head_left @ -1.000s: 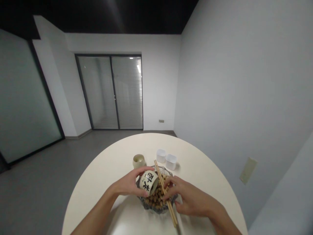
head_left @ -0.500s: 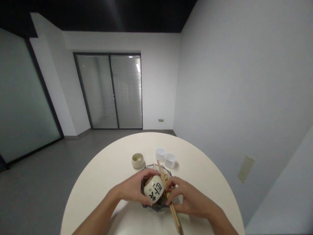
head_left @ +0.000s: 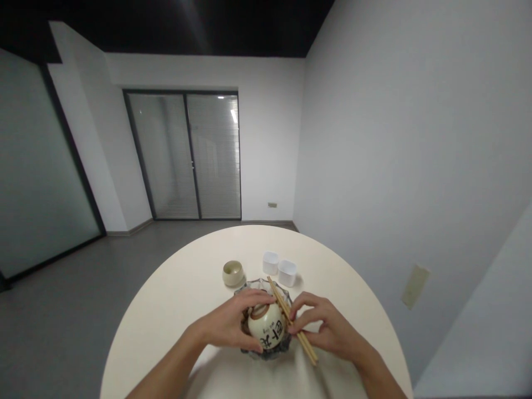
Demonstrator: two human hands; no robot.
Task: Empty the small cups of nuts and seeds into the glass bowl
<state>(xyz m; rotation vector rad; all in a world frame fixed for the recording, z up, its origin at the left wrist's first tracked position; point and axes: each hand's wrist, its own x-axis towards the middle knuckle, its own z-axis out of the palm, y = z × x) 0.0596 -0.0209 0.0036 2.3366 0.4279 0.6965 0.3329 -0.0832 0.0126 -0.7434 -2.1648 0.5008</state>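
A: Count and positions?
B: Gripped in left hand [head_left: 230, 320]: one lettered cup [head_left: 269, 326], base tilted up, over one glass bowl [head_left: 274, 353] between both hands. Pinched in right hand [head_left: 331, 329]: two chopsticks [head_left: 306, 344]. Beyond left hand: one plain cup [head_left: 233, 274]. Beyond, between hands: two white containers [head_left: 270, 263].
A: Obscured?
B: Lettered cup's mouth; most of glass bowl's interior.

cream lettered cup [head_left: 271, 328]: tilted, base-up, over glass bowl [head_left: 284, 346] | wooden chopsticks [head_left: 308, 349]: paired, slanting

A round pale table [head_left: 191, 277] bears a glass bowl [head_left: 268, 353], cup [head_left: 233, 274] and two tubs [head_left: 287, 274].
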